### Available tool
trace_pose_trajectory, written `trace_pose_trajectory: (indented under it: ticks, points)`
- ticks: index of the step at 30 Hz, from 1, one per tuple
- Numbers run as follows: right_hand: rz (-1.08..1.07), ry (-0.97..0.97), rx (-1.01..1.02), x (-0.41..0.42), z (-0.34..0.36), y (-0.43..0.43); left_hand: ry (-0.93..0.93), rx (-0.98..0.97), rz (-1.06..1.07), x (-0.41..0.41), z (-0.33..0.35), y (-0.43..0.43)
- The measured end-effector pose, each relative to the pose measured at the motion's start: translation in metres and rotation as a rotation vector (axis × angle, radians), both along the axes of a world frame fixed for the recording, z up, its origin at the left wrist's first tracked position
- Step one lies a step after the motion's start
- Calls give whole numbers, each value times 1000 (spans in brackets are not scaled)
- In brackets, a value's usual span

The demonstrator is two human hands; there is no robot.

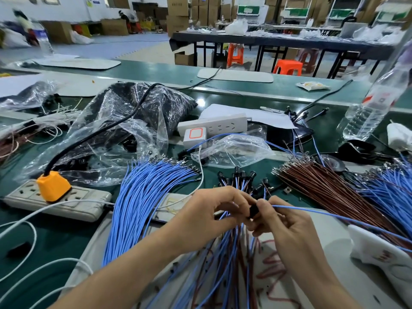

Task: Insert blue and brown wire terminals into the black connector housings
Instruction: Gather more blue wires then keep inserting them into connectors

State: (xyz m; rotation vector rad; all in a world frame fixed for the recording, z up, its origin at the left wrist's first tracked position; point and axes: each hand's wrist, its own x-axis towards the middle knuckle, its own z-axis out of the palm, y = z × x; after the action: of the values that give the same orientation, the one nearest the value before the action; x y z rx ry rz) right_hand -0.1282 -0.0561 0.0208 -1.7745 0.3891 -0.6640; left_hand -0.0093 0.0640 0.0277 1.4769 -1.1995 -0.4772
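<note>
Roughly, I'd say partway: my left hand (214,210) grips a bunch of wired housings (240,177), my right hand (287,226) pinches a blue wire (334,216) at a black housing (253,211), with loose blue wires (142,197) and brown wires (323,186) piled waiting.

One wide-angle camera rides on my head, facing forward and down across the green workbench (58,239). My left hand (209,212) and right hand (287,221) sit close beneath it at lower centre, while the far table (289,41) and stacked cartons (177,10) are well away along the top edge.
</note>
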Motion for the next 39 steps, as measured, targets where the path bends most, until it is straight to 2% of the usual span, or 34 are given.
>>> trace_pose_trajectory:
  ticks: [7, 10, 12, 14, 17, 19, 22, 23, 25, 27, 28, 30, 32, 35, 39]
  points:
    - [61, -69, 75, 1, 0, 0, -24, -11, 51, 3, -2, -2]
    - [-11, -166, 147, 1, 4, -6, -201, 24, 134, 4, -1, 0]
    - [-107, -286, 307, -1, 9, -16, -302, 44, 293, 10, 0, 2]
    - [-191, -404, 472, -3, 14, -28, -272, 46, 553, 21, 4, 4]
    - [-295, -510, 585, -8, 20, -42, -170, 55, 929, 37, 5, 6]
    - [-347, -536, 596, -10, 21, -46, -95, 97, 1084, 44, 6, 6]
    - [-376, -540, 549, -11, 20, -42, 38, 145, 1156, 46, 6, 6]
    - [-387, -536, 498, -11, 20, -40, 8, 155, 1174, 44, 6, 6]
    - [-406, -510, 287, -12, 22, -35, -192, 126, 1202, 38, 9, 6]
    - [-375, -444, 4, -12, 20, -24, -437, -58, 1100, 25, 14, 4]
    - [-337, -404, -111, -11, 17, -18, -510, -171, 928, 17, 15, 2]
    - [-263, -353, -312, -8, 11, -4, -488, -239, 476, -1, 15, -2]
    - [-223, -340, -460, -5, 4, 6, -438, -161, 221, -10, 10, -5]
    - [-192, -350, -504, -4, -1, 10, -345, -132, 168, -8, 4, -9]
    - [-154, -348, -420, -3, -2, 11, -253, -140, 150, -4, 3, -8]
